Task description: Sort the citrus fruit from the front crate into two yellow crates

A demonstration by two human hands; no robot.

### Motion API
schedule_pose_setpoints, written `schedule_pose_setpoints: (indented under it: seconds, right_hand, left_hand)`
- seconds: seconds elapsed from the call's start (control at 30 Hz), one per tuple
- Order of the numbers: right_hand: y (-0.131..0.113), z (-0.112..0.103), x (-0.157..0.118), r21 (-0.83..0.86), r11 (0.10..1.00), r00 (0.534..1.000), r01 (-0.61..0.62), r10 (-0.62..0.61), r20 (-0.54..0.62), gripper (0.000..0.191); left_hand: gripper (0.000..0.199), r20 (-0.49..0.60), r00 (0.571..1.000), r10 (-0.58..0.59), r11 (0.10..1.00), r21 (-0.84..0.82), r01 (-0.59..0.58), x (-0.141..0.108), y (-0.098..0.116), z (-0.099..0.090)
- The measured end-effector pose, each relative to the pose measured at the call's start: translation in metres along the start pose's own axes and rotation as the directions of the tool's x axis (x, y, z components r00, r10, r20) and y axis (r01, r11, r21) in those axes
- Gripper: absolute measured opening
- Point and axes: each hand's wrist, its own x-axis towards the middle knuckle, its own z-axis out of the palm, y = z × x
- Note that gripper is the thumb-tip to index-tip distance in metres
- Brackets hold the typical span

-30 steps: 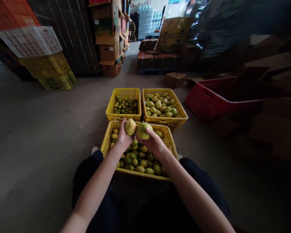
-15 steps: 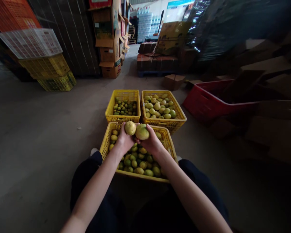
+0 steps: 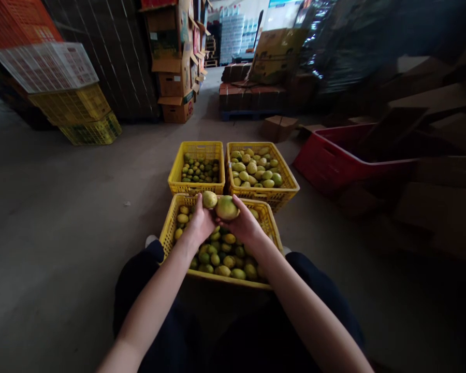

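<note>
My left hand (image 3: 202, 224) is closed around a smaller yellow-green mango (image 3: 209, 200), with the thumb along its left side. Beside it, my right hand (image 3: 245, 224) grips a larger, greener mango (image 3: 227, 208), thumb at its right. The two hands almost meet, and their lower fingers are partly hidden. Both are above the near yellow crate (image 3: 217, 280), which stands between my legs with many green and yellow mangoes (image 3: 226, 260) in it. My hands and forearms cover part of that fruit.
Behind the near crate stand a yellow crate of small green fruit (image 3: 196, 189) on the left and a yellow crate of larger mangoes (image 3: 262, 194) on the right. A red bin (image 3: 324, 155) sits farther right. Stacked crates (image 3: 75, 103) and cardboard boxes (image 3: 174, 85) rise beyond.
The smaller mango has turned a little and risen slightly in my left fingers. My right hand keeps its hold on the larger one. The view has tilted slightly.
</note>
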Motion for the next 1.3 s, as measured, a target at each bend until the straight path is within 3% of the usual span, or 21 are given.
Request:
schedule_pose_setpoints:
  seconds: [0.07, 0.17, 0.23, 0.3, 0.37, 0.43, 0.5, 0.6, 0.7, 0.77, 0.93, 1.03, 1.13, 1.2, 1.23, 1.3]
  right_hand:
    - [0.001, -0.001, 0.0, -0.067, 0.994, 0.996, 0.091, -0.093, -0.016, 0.027]
    - [0.001, -0.006, 0.0, -0.274, 0.915, 0.94, 0.297, -0.331, -0.088, 0.033]
    - [-0.001, -0.01, 0.0, -0.523, 0.738, 0.839, 0.427, -0.538, -0.074, 0.048]
    - [-0.004, -0.013, -0.001, -0.742, 0.448, 0.7, 0.498, -0.713, 0.04, 0.06]
    - [-0.006, -0.015, -0.001, -0.828, 0.202, 0.582, 0.523, -0.794, 0.174, 0.062]
    - [-0.008, -0.016, -0.002, -0.836, 0.101, 0.526, 0.539, -0.816, 0.241, 0.058]
    - [-0.008, -0.017, -0.003, -0.827, 0.096, 0.513, 0.554, -0.822, 0.248, 0.058]
    - [-0.009, -0.015, -0.008, -0.759, 0.219, 0.542, 0.613, -0.816, 0.202, 0.062]
    - [-0.013, -0.01, -0.015, -0.606, 0.461, 0.647, 0.648, -0.753, 0.12, 0.059]
    - [-0.016, -0.006, -0.019, -0.499, 0.612, 0.731, 0.613, -0.679, 0.065, 0.052]
    - [-0.018, 0.0, -0.02, -0.182, 0.882, 0.9, 0.434, -0.433, 0.047, 0.031]
    - [-0.019, -0.002, -0.019, -0.058, 0.958, 0.955, 0.28, -0.273, 0.115, 0.027]
    - [-0.021, -0.006, -0.021, 0.049, 0.98, 0.974, 0.191, -0.196, 0.114, 0.029]
    - [-0.022, -0.009, -0.023, 0.135, 0.977, 0.984, 0.165, -0.173, 0.052, 0.03]
    - [-0.022, -0.01, -0.024, 0.178, 0.972, 0.988, 0.152, -0.156, 0.01, 0.03]
    - [-0.02, -0.012, -0.025, 0.246, 0.962, 0.992, 0.121, -0.109, -0.06, 0.027]
  left_hand:
    - [0.059, 0.011, 0.999, 0.052, 0.998, 0.042, -0.053, 0.0, 0.004, -0.003]
    - [0.047, 0.024, 0.958, 0.284, 0.928, 0.244, -0.281, -0.003, 0.013, -0.008]
    - [0.045, 0.08, 0.892, 0.444, 0.782, 0.452, -0.43, -0.006, 0.019, -0.012]
    - [0.047, 0.194, 0.813, 0.549, 0.561, 0.635, -0.531, -0.009, 0.024, -0.015]
    - [0.047, 0.308, 0.741, 0.597, 0.359, 0.723, -0.59, -0.011, 0.025, -0.016]
    - [0.046, 0.37, 0.705, 0.605, 0.263, 0.743, -0.616, -0.011, 0.025, -0.017]
    - [0.047, 0.376, 0.716, 0.588, 0.293, 0.727, -0.622, -0.012, 0.024, -0.017]
    - [0.047, 0.326, 0.778, 0.537, 0.493, 0.627, -0.603, -0.014, 0.025, -0.016]
    - [0.039, 0.238, 0.86, 0.452, 0.739, 0.441, -0.51, -0.018, 0.031, -0.014]
    - [0.035, 0.197, 0.905, 0.378, 0.856, 0.299, -0.423, -0.021, 0.035, -0.013]
    - [0.038, 0.153, 0.964, 0.219, 0.97, 0.074, -0.232, -0.024, 0.042, -0.009]
    - [0.032, 0.099, 0.987, 0.124, 0.991, 0.037, -0.128, -0.023, 0.039, -0.008]
    - [0.027, 0.062, 0.997, 0.052, 0.96, 0.271, -0.067, -0.021, 0.023, -0.015]
    - [0.025, 0.089, 0.995, -0.036, 0.824, 0.566, -0.021, -0.024, 0.001, -0.027]
    - [0.023, 0.112, 0.983, -0.143, 0.697, 0.716, 0.02, -0.028, -0.014, -0.035]
    - [0.021, 0.121, 0.937, -0.327, 0.548, 0.832, 0.084, -0.041, -0.047, -0.053]
